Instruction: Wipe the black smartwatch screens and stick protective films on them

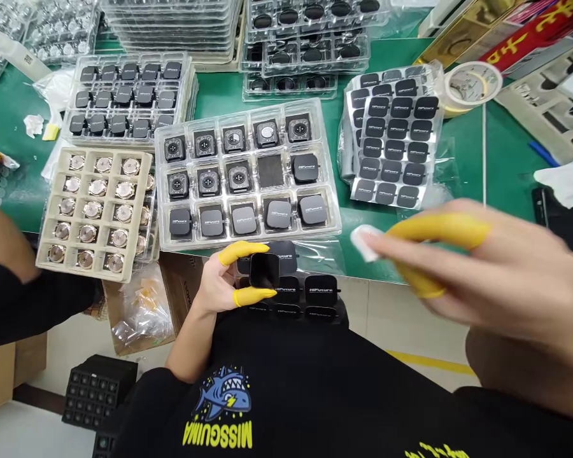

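My left hand [214, 283], with yellow finger cots on thumb and finger, grips a smartwatch body [264, 271] by its edges. The watch's dark square face is turned up. A sheet of black HiFuture stickers [321, 289] lies at my lap, just behind the watch. At the right, my right hand [496, 273] is smeared by motion and pinches a small white wipe [365, 243]; it wears yellow finger cots too. Ahead, a clear plastic tray [333, 191] holds watch bodies, some covered by black HiFuture stickers. One cell in its middle row has no watch.
More sticker sheets [394, 149] and a tape roll [472, 86] lie at the right. A beige tray of round watches [95, 213] stands left. Stacked clear trays [172, 25] line the back. Another person's arm [2, 242] reaches in from the left.
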Motion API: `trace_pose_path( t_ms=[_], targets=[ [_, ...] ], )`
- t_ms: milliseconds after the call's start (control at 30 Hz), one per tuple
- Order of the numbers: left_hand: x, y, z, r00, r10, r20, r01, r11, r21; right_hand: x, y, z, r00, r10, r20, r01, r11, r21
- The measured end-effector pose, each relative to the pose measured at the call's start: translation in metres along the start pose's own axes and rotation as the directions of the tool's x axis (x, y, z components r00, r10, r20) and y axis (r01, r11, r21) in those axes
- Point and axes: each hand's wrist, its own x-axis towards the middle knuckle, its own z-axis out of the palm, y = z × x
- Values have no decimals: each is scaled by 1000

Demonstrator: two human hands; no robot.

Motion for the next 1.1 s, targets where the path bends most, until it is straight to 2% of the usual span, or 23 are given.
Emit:
trace_pose_path(
  t_ms=[67,133,200,267,333,433,500,600,700,800,933,1100],
  targets=[
    [1,-1,-1,999,36,0,-36,999,-12,-30,28,8,989,20,-149,-47,982,-181],
    [2,-2,-1,998,59,4,-58,998,-19,-59,54,27,960,176,-218,-225,947,-230],
    [4,-3,1,998,65,13,-65,998,-8,-82,74,52,929,297,-221,-338,923,-184],
    [5,-5,2,998,54,23,-55,998,19,-97,85,76,912,343,-224,-383,908,-169],
    [5,-5,3,999,29,33,-31,998,47,-104,89,91,912,360,-198,-395,902,-177],
    [6,-6,4,999,12,41,-15,996,83,-98,76,89,916,375,-145,-397,899,-183],
    [6,-6,5,999,30,40,-34,993,110,-84,54,74,900,402,-169,-424,897,-125],
    [5,-7,8,996,75,48,-81,988,133,-53,13,45,843,467,-268,-457,884,102],
    [3,-9,9,997,56,59,-65,985,159,-22,-20,28,873,426,-239,-382,900,210],
    [1,-9,9,999,31,43,-38,984,173,-3,-34,28,902,387,-190,-334,906,259],
    [3,-6,9,995,66,74,-77,986,147,7,-43,40,938,297,-179,-258,943,213],
    [9,-3,7,981,110,162,-134,980,150,10,-48,57,977,211,-9,-205,960,191]
  ],
)
